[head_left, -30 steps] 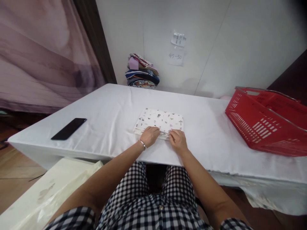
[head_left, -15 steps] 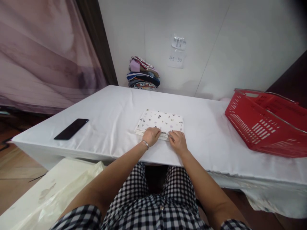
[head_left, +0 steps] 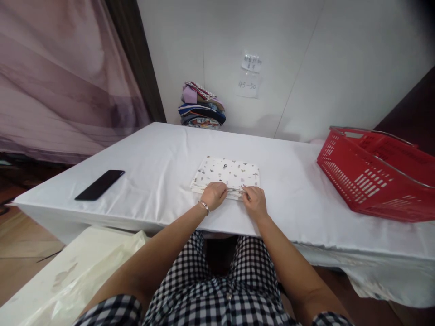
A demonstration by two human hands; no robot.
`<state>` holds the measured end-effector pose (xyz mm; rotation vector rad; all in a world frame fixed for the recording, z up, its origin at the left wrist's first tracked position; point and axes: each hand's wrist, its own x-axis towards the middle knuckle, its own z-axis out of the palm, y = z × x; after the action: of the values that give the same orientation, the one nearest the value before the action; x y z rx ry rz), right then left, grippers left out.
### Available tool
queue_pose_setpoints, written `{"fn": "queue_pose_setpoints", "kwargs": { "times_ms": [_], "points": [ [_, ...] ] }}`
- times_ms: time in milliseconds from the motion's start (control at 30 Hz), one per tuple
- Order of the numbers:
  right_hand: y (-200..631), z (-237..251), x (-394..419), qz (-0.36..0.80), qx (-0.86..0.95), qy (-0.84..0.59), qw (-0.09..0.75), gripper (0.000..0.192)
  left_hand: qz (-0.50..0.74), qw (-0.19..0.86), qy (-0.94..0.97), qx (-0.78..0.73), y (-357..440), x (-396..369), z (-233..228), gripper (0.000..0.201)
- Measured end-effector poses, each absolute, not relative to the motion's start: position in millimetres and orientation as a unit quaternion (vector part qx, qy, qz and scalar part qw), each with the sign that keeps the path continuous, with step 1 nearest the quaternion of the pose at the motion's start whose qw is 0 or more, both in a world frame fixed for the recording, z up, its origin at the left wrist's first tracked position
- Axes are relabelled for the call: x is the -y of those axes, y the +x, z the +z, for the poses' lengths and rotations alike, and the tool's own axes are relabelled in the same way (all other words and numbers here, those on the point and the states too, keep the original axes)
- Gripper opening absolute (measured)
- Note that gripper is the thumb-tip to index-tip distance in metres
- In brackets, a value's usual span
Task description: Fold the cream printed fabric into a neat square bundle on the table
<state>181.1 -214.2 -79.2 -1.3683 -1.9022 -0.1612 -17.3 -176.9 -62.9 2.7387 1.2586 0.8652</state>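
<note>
1. Cotton-like and soft, the folded cloth [head_left: 227,174] is probably light and limp; it would likely sag if lifted by one corner, so the near edge, taken with both hands, looks the surest hold.
2. It is white with small dark printed motifs, folded into a flat rectangle of several layers whose edges show along the near side.
3. It lies near the middle of the table [head_left: 152,154], which is covered in a white sheet, directly at 12 o'clock from the person.
4. The left hand [head_left: 213,194], with a bracelet at the wrist, rests on the near edge, fingers curled onto the layers; whether it pinches them I cannot tell.
5. The right hand [head_left: 254,201] sits just beside it on the same edge, fingertips pressed into the fold, grip likewise unclear.
6. A black phone [head_left: 99,184] lies at 10 o'clock, well apart.
7. A red basket [head_left: 370,181] stands at 2 o'clock.
8. A pile of folded clothes [head_left: 201,106] sits at 12 o'clock against the wall.
</note>
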Motion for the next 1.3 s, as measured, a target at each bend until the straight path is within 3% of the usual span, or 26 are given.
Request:
{"fn": "queue_pose_setpoints", "kwargs": {
  "times_ms": [233,533,767,900,1033,1300],
  "points": [
    [189.8,-80.2,215.8,-0.079,0.768,-0.501,0.390,0.022,0.295,-0.001,0.837,-0.460,-15.8,174.6,-76.9,0.012],
    [195.2,-88.2,221.9,-0.072,0.771,-0.515,0.368,0.022,0.327,-0.002,0.855,-0.404,-32.8,182.6,-80.8,0.018],
    [199.6,-93.0,226.7,-0.076,0.759,-0.526,0.378,0.021,0.433,-0.011,0.735,-0.522,-79.2,185.1,-82.7,0.015],
    [196.2,-91.2,228.1,-0.074,0.750,-0.530,0.389,0.021,0.517,0.057,0.565,-0.641,-95.4,178.7,-92.6,0.011],
    [193.9,-88.6,229.5,-0.071,0.749,-0.530,0.392,0.021,0.560,0.135,0.490,-0.654,-97.3,174.6,-95.5,0.015],
    [193.4,-89.1,228.7,-0.070,0.741,-0.542,0.390,0.021,0.524,0.165,0.480,-0.684,-91.7,170.8,-86.8,0.026]
  ]
}}
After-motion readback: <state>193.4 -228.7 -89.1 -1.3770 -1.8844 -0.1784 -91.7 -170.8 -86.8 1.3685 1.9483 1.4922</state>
